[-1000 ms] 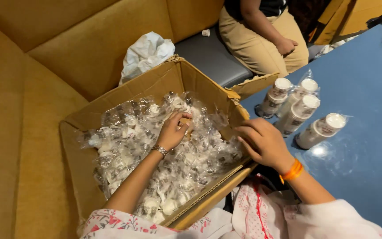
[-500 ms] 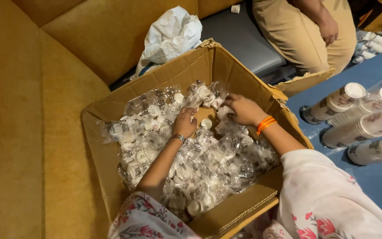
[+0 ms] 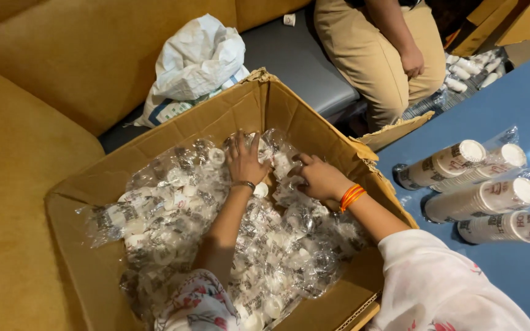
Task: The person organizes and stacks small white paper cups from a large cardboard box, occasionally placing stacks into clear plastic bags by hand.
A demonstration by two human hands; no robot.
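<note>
Head view: two hands, left (image 3: 245, 160) spread, right (image 3: 317, 178) curled, on wrapped cups (image 3: 173, 202); four sleeves (image 3: 480, 196).

I see a brown cardboard box (image 3: 314, 132) full of clear packets (image 3: 173, 202) with white pieces inside. My right hand (image 3: 320, 178) wears orange bands (image 3: 351, 197). My sleeves (image 3: 443, 288) are white with red flowers. Beside the box, the surface (image 3: 522, 98) is blue and the couch (image 3: 26, 153) is yellow.

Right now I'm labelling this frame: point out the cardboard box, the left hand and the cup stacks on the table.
cardboard box (image 3: 314, 132): head view, inner far wall.
left hand (image 3: 245, 160): head view, back of the hand.
cup stacks (image 3: 480, 199): head view, side of a wrapped stack.
</note>
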